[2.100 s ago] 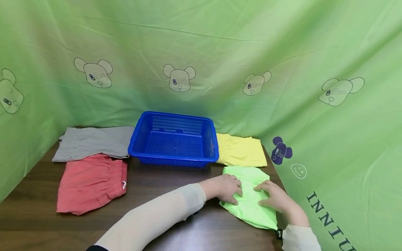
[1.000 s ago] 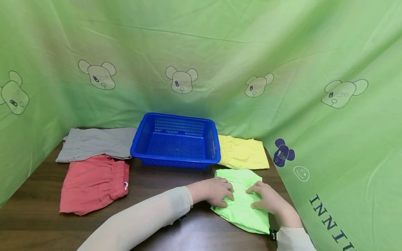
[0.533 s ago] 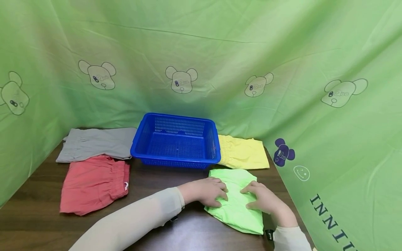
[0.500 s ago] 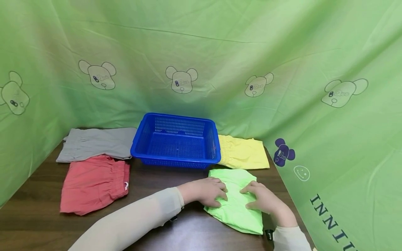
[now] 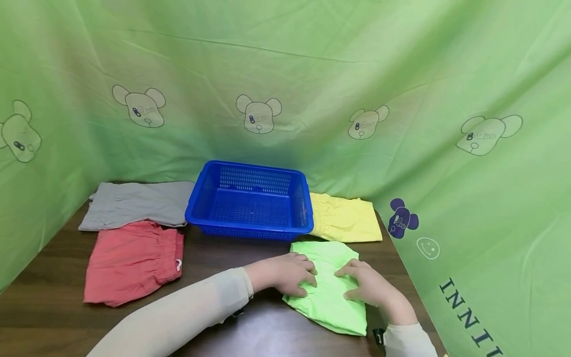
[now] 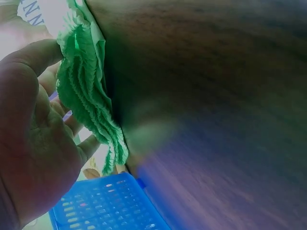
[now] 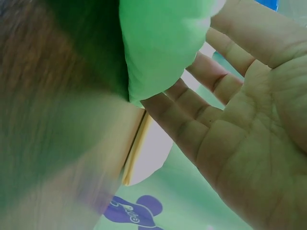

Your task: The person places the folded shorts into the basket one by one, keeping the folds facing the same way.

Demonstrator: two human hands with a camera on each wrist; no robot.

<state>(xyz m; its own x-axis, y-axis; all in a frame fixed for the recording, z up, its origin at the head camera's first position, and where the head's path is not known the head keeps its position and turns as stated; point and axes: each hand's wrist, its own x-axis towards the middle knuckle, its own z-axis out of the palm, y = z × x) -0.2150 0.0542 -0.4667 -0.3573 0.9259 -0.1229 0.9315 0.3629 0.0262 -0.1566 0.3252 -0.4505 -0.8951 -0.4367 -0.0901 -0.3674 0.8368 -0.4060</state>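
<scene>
Green garment: lies folded on the brown table, in the lower right of the frame; over the last two seconds it has slid toward the frame's left, so that its upper left corner now sits just below the basket's right end.
Left hand: on the garment's left side, fingers spread apart and resting on the cloth beside its gathered edge; not clamped.
Right hand: on the garment's right side, fingers apart and fairly straight, tips touching the cloth; it has travelled left along with the other hand.
Fold: appears kept through the slide, which suggests the cloth is being pushed flat rather than lifted.
Blue basket: frame centre, unmoved.
Yellow garment: right of the basket, unmoved.
Red garment: lower left, overlapping the grey garment; both unmoved.
</scene>
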